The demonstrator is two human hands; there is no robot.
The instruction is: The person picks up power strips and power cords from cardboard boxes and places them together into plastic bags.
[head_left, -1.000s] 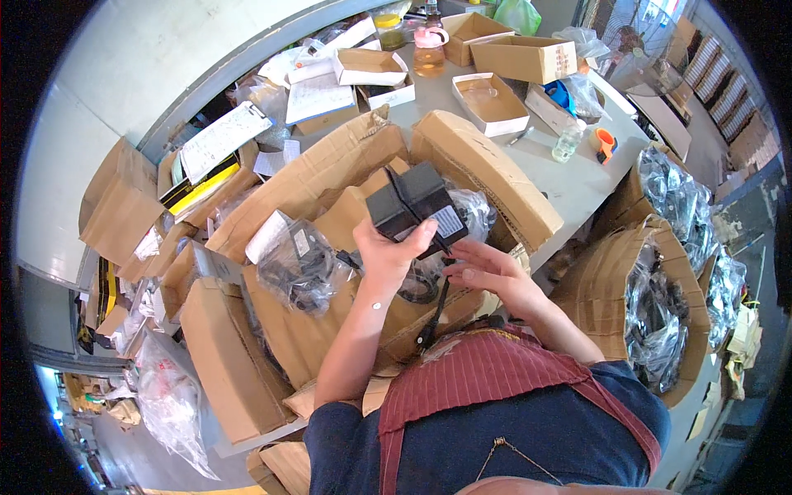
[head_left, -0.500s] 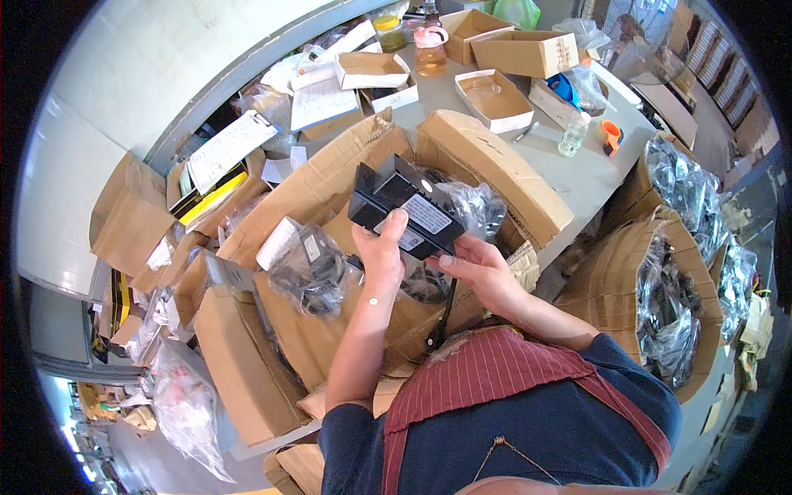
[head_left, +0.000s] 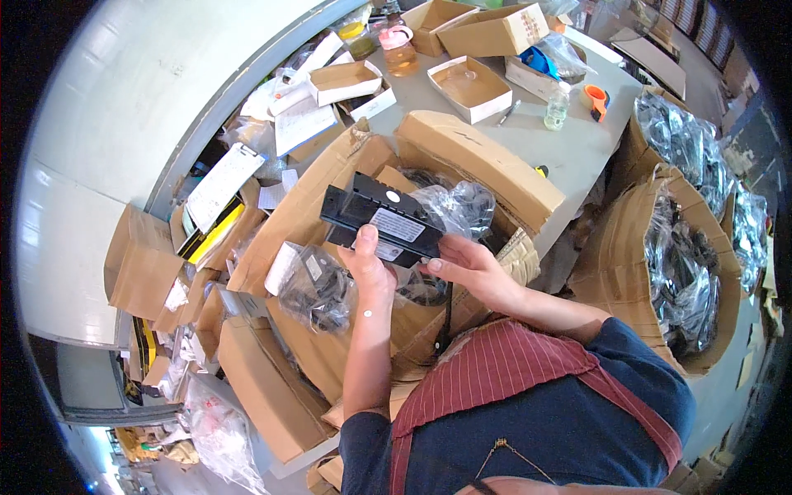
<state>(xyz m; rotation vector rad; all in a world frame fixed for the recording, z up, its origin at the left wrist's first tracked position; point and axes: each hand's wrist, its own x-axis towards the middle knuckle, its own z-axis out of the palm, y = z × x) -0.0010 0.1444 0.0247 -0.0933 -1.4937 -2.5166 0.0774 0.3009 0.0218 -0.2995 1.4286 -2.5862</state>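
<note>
Head view, contents listed by descending size.

Bench (head_left: 571, 155): grey, strewn at its far side with shallow boxes, papers and bottles.

Open carton (head_left: 478, 161): brown cardboard, flaps spread, placed in front of the person; clear bags of black parts are contained in it.

Side carton (head_left: 610, 235): brown cardboard, stood at the right, filled with black items in clear plastic.

Black device (head_left: 361, 206): box-shaped, long, two white labels borne on its upturned side; held in both hands above the open carton, slanted down toward the right. A second ago it was held steeply on end, with only one label seen edge-on; it has since been turned flatter, and both labels are now shown.

Clear bag (head_left: 318, 285): black parts enclosed; lain in the open carton, just left of the left forearm.

Left hand (head_left: 370, 268): thumb pressed on the labelled side, device clasped; the other fingers are hidden beneath.

Right hand (head_left: 474, 272): device's right end pinched between thumb and fingers. A second ago these fingers were loosely spread at the cable, below the device.

Black cable (head_left: 446, 318): hung below the right hand toward the apron; its upper end is hidden.

Orange ring (head_left: 595, 99): set on the bench, near a small clear bottle (head_left: 557, 107).
</note>
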